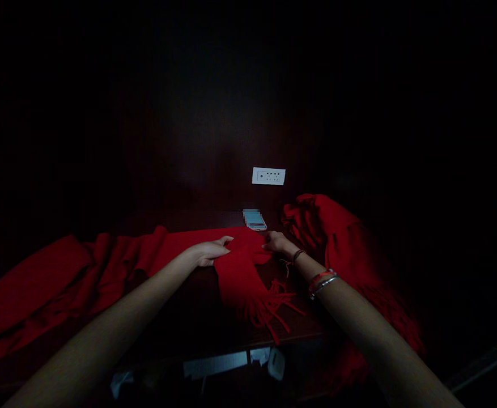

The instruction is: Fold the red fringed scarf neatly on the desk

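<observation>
The scarf (242, 277) runs past the left edge, its folds there sinking into shadow. Some fingertips of the left grip (208, 252) and right grip (276, 242) are hard to make out against the red cloth, and both forearms are cut off by the bottom edge. The red pile (345, 238) on the right is partly behind the right forearm; its lower end fades into darkness. Writing on the phone (254, 220) is too small to read. The worktop's (299, 323) side ends are lost in the dark. Beneath it, the papers (216, 364) and a rounded pale object (276, 364) are too dim to identify.
</observation>
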{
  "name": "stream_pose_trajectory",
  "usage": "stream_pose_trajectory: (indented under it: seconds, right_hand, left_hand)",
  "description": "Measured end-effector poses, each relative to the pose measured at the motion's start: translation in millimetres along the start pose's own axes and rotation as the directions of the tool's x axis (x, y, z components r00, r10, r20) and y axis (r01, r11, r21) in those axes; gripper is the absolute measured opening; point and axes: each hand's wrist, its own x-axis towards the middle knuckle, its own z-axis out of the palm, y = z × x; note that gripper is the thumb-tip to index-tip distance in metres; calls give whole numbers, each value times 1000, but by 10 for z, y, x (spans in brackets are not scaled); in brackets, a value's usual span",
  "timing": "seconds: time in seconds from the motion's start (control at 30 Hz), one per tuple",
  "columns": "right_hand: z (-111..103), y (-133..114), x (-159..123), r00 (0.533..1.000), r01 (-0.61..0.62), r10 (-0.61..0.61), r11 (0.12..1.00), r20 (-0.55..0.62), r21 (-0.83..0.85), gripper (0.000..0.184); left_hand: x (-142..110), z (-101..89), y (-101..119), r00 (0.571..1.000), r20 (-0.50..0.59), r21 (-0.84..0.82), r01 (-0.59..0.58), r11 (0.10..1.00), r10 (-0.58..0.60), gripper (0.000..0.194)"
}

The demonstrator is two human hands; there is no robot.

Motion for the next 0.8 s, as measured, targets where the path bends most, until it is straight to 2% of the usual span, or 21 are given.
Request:
stream_pose_trajectory:
  seconds: [0.07,0.17,0.23,0.3,0.37,0.43,0.47,0.53,0.6,0.67,0.77,0.8]
  right_hand:
    - [2,-29,0,1000,-24,25,998,-14,62,28]
    - [-159,-37,-83,996,68,-53,969,-67,237,28]
    - [-300,-14,-165,981,177,-194,908,7,379,28]
    - [-380,-8,-238,941,226,-311,871,134,436,29]
    - [-357,-66,-286,933,228,-316,888,170,399,33]
    - [-239,-206,-304,960,233,-274,897,61,376,42]
    - [-158,-302,-303,969,232,-249,902,0,365,49]
    - [13,-507,-279,974,226,-223,920,-48,321,61]
    - [148,-671,-222,980,196,-196,947,-26,255,65]
    - [204,-724,-136,994,113,-108,970,-34,215,53]
    - [96,-534,10,990,-29,57,976,-126,217,25]
    - [14,-415,51,982,-42,85,969,-170,242,22]
  left_hand:
    - [-193,-77,82,997,71,37,23,999,-26,47]
    - [-547,-207,240,991,82,49,-105,993,101,54]
    - [-722,-286,289,985,108,107,-146,983,134,63]
    - [-757,-361,250,994,106,256,-64,965,37,65]
    - [-634,-429,128,1000,-12,478,20,878,-16,62]
    - [-409,-472,-43,978,-170,717,40,696,120,58]
    - [-286,-478,-131,964,-185,811,41,583,189,58]
    - [-68,-454,-275,979,-133,899,55,435,152,60]
    - [88,-398,-353,990,-102,923,56,381,101,61]
    - [190,-342,-360,990,-87,927,39,373,113,60]
    - [300,-313,-299,981,-16,927,-59,371,195,57]
    - [334,-322,-278,970,-10,929,-81,362,244,55]
